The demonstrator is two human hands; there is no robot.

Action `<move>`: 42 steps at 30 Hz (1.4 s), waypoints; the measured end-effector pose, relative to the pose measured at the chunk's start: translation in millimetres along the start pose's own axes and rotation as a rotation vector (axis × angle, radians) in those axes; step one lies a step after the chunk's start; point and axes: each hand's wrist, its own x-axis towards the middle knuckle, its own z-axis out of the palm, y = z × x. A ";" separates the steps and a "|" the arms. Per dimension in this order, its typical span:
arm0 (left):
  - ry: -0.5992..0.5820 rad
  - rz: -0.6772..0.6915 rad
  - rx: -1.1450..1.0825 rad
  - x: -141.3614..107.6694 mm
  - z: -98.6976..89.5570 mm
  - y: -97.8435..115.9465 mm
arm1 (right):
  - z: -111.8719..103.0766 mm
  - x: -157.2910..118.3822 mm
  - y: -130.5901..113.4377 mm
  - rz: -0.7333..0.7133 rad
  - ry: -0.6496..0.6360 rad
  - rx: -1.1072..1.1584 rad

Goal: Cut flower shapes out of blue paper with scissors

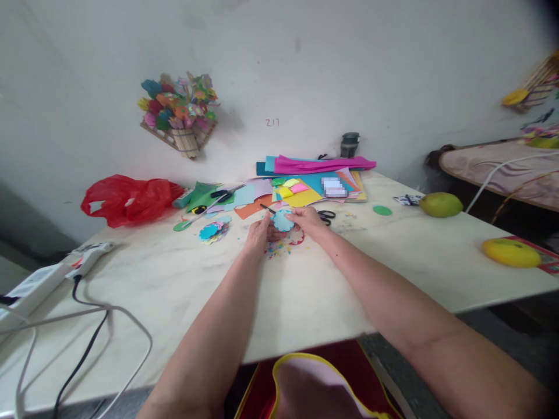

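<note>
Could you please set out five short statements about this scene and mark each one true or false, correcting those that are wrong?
1. The right hand pinches the thin, light-blue scalloped disc. True.
2. The left hand is on the crumpled red plastic bag. False: it is at the disc's left edge, well apart from the bag.
3. A bunch of multicoloured handmade flowers is mounted on the wall. True.
4. The flat green oval piece lies on top of the round yellow-green fruit. False: it lies on the table, left of the fruit.
5. An oval yellow fruit lies toward the table's right end. True.
</note>
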 end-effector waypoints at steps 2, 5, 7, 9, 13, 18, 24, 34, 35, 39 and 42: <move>0.025 -0.014 -0.028 0.9 0.8 0.5 | 0.1 -1.0 -1.3 0.001 0.002 0.005; 0.012 -0.017 -0.008 1.6 1.3 0.8 | 0.2 -2.1 -2.9 0.002 0.003 0.001; -0.005 -0.014 0.007 1.2 1.0 1.0 | 0.1 -2.3 -3.2 0.001 0.001 0.002; -0.029 0.000 0.016 0.1 0.1 1.1 | 0.0 -2.3 -2.8 0.000 -0.002 0.003; -0.076 0.043 0.060 -1.9 -2.3 0.0 | -0.3 -2.0 -0.9 -0.014 -0.019 0.013; -0.059 0.054 0.069 -0.1 -3.0 -2.8 | -0.2 -1.4 0.9 -0.007 -0.033 0.031; -0.032 0.043 0.089 1.4 -2.6 -3.1 | -0.2 -0.3 3.9 0.005 -0.048 0.062; -0.005 0.032 0.055 -0.8 0.4 -0.9 | 1.0 0.0 2.8 0.103 -0.016 0.147; -0.005 0.032 0.050 -0.5 0.5 -1.0 | 0.7 -0.4 2.6 0.093 -0.025 0.140; -0.017 0.040 0.051 0.2 0.1 -1.9 | -1.1 -1.8 3.6 0.009 -0.087 0.061; -0.003 0.055 0.073 0.7 -0.5 -2.7 | -1.4 -1.4 5.0 -0.005 -0.099 0.027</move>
